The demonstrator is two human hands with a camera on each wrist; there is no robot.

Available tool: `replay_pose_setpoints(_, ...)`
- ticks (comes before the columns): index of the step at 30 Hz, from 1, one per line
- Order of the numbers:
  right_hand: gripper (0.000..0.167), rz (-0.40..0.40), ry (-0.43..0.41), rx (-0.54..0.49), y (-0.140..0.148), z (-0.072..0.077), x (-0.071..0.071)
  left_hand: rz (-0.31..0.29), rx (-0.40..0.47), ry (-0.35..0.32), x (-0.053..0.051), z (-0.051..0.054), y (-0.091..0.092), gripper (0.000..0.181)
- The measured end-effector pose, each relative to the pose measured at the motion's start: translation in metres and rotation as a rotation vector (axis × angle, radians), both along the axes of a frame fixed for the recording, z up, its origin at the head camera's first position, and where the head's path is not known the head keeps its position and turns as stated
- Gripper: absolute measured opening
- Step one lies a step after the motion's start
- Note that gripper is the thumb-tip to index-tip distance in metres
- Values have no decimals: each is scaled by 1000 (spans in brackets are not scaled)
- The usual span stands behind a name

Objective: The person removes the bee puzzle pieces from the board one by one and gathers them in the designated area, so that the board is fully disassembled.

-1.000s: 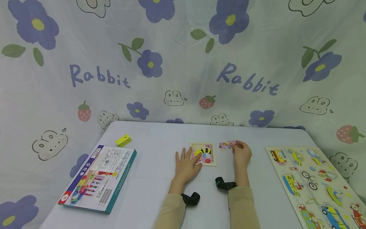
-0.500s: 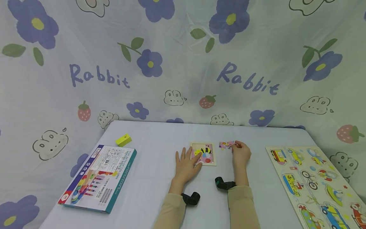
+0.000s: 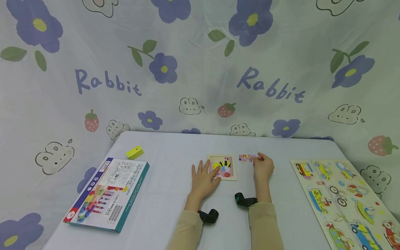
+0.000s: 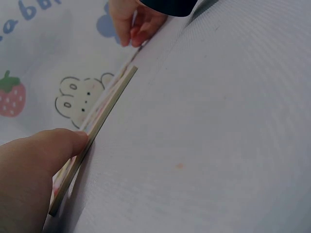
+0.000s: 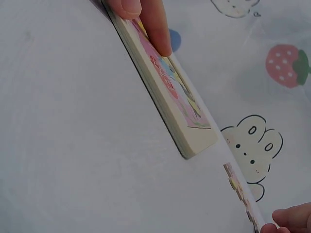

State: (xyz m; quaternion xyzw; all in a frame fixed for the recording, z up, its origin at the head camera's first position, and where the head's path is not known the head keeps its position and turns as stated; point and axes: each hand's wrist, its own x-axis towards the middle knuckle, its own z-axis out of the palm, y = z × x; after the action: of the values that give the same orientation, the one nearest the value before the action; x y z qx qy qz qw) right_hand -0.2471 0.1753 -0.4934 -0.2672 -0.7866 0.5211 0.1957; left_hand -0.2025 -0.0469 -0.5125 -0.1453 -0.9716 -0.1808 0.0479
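Observation:
A small wooden jigsaw tray (image 3: 235, 170) with a bee picture lies flat on the table. My left hand (image 3: 202, 182) rests on its left side with fingers spread; the left wrist view has the thumb (image 4: 63, 145) at the tray's edge. Right of the tray lies a short row of pink jigsaw pieces (image 3: 245, 158), fitted closely together. My right hand (image 3: 264, 168) pinches the right end of this row with curled fingers, hiding that end. In the right wrist view the pieces (image 5: 238, 189) stretch toward the fingertips, apart from the tray.
On the left lies a boxed toy (image 3: 109, 194), with a yellow block (image 3: 135, 152) behind it. A large wooden vehicle puzzle board (image 3: 331, 184) covers the table's right side. A patterned curtain (image 3: 200, 69) hangs behind the table (image 3: 175, 149).
The pink pieces have come into a straighter, closer row, and my right hand has shifted slightly left. My left hand stays put on the tray.

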Motion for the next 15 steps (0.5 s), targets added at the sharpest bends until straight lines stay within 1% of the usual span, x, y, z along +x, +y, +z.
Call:
replay_pose_setpoints(6,29,19,25,-45,-2,1,0,2,-1,8,0,1,0,45)
replay_pose_setpoints(9,29,53,53,-67,-4,2,0,4,0,3,1,3,0,45)
replay_pose_setpoints(15,28,131,85,-73,-10,4,-3,5,-5,1,1,3,1,45)
